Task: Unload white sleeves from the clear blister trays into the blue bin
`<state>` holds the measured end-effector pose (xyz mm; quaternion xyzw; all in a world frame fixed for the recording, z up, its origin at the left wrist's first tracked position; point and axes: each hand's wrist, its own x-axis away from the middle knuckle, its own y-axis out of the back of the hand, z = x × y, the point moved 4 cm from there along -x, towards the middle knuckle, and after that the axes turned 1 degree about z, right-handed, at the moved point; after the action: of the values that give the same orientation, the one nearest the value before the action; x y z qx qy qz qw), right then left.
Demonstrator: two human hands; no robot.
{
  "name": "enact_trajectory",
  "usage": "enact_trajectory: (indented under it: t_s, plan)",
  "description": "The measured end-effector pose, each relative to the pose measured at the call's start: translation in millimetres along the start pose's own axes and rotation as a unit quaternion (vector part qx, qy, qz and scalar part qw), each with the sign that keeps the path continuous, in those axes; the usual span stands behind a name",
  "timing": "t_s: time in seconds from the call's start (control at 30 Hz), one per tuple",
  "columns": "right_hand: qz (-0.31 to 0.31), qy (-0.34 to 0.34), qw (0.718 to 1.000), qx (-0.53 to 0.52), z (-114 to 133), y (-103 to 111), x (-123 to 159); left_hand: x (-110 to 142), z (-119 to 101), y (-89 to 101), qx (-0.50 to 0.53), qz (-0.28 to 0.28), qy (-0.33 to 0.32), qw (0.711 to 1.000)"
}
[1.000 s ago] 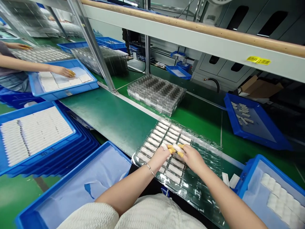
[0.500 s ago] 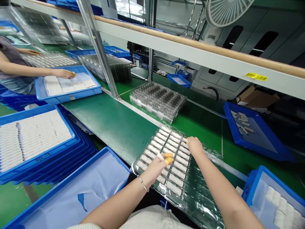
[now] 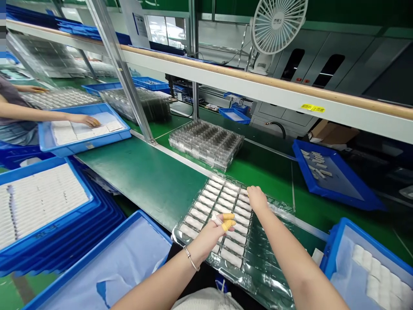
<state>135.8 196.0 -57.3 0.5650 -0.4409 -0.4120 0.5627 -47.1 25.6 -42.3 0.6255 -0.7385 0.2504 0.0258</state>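
A clear plastic tray (image 3: pixel 176 234) with rows of white, strip-shaped pieces (image 3: pixel 230 258) lies at the bench's near edge. My left hand (image 3: pixel 214 232) is over its middle columns, with yellow finger cots on the thumb and a finger. A short white piece (image 3: pixel 217 220) shows at the base of those fingers and appears held in the hand. My right hand (image 3: pixel 257 199) is at the upper end of the tray's right column, fingers closed and pointing down. Its fingertips are mostly hidden, so what they pinch is unclear. More clear plastic tray extends under my right forearm.
Stacked clear trays (image 3: pixel 206 144) stand behind on the green bench (image 3: pixel 145 172). Blue bins flank me: a lined bin (image 3: pixel 129 254) at left, another with white pieces (image 3: pixel 338 254) at right. A co-worker's hand (image 3: pixel 87 120) reaches into a blue bin (image 3: pixel 92 144). A metal post (image 3: pixel 129 86) supports the shelf.
The view has tilted up slightly, showing more of the fan. Both my hands stay at nearly the same places on the tray. The co-worker's hand has lowered toward the white pieces.
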Motion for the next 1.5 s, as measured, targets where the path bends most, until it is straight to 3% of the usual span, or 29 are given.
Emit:
enact_trajectory:
  t_s: [0.1, 0.2, 0.37, 0.43, 0.47, 0.53, 0.67, 0.77, 0.83, 0.87, 0.97, 1.03, 1.07, 1.13, 1.2, 1.27, 1.43, 1.5]
  plan:
    - [-0.02, -0.004, 0.999, -0.05, 1.3, 10.8, 0.7, 1.7, -2.4, -0.1, 0.004, 0.019, -0.015, 1.0]
    - [-0.051, -0.002, 0.991, -0.122, 7.3, 28.9, 17.8, 2.9, -6.5, 3.6, 0.009, 0.054, -0.073, 0.996]
    - [-0.059, 0.087, 0.959, -0.264, 43.1, 61.0, 107.4, 1.8, -9.0, 0.8, -0.001, 0.154, -0.162, 0.975]
    - [-0.023, 0.183, 0.904, -0.386, 61.8, 70.3, 148.1, 0.5, -10.4, -7.9, -0.001, 0.19, -0.159, 0.969]
    - [-0.012, 0.189, 0.891, -0.413, 66.6, 72.3, 163.8, 0.0, -11.4, -13.8, -0.006, 0.206, -0.149, 0.967]
    - [-0.034, 0.174, 0.886, -0.428, 68.8, 73.5, 184.7, -0.3, -14.1, -27.7, -0.021, 0.239, -0.12, 0.963]
    - [-0.152, 0.119, 0.907, -0.375, 53.9, 69.2, 199.7, 0.9, -18.0, -53.0, -0.033, 0.305, -0.062, 0.95]
    - [-0.152, 0.055, 0.89, -0.427, 41.7, 60.9, 201.5, -1.5, -16.7, -60.6, -0.048, 0.286, -0.043, 0.956]
    - [-0.095, -0.018, 0.835, -0.541, 36.8, 51.1, 200.2, -4.7, -14.2, -59.6, -0.044, 0.24, -0.041, 0.969]
    - [-0.056, -0.058, 0.788, -0.61, 36.3, 45.1, 199.5, -6.0, -12.8, -57.9, -0.033, 0.216, -0.04, 0.975]
    - [0.046, -0.146, 0.612, -0.776, 41.5, 30.0, 198.0, -7.9, -10.5, -50.4, 0.021, 0.154, -0.045, 0.987]
    - [0.079, -0.165, 0.522, -0.833, 46.5, 25.7, 197.2, -7.1, -10.9, -46.6, 0.053, 0.136, -0.048, 0.988]
    - [0.09, -0.169, 0.493, -0.849, 48.7, 24.9, 197.0, -6.3, -11.4, -45.7, 0.063, 0.133, -0.046, 0.988]
    - [0.103, -0.17, 0.46, -0.866, 52.3, 25.1, 196.9, -4.7, -12.2, -45.7, 0.078, 0.136, -0.034, 0.987]
    - [0.108, -0.171, 0.459, -0.865, 53.9, 25.9, 196.9, -3.4, -12.4, -46.4, 0.084, 0.135, -0.019, 0.987]
    - [0.104, -0.172, 0.487, -0.85, 52.2, 25.3, 196.2, -3.1, -11.9, -46.8, 0.087, 0.127, -0.012, 0.988]
    - [0.016, -0.185, 0.603, -0.776, 33.6, 17.6, 193.5, -6.1, -6.2, -45.3, 0.088, 0.084, 0.004, 0.993]
    - [-0.023, -0.165, 0.661, -0.732, 29.2, 18.0, 194.3, -6.9, -5.4, -46.5, 0.066, 0.083, -0.006, 0.994]
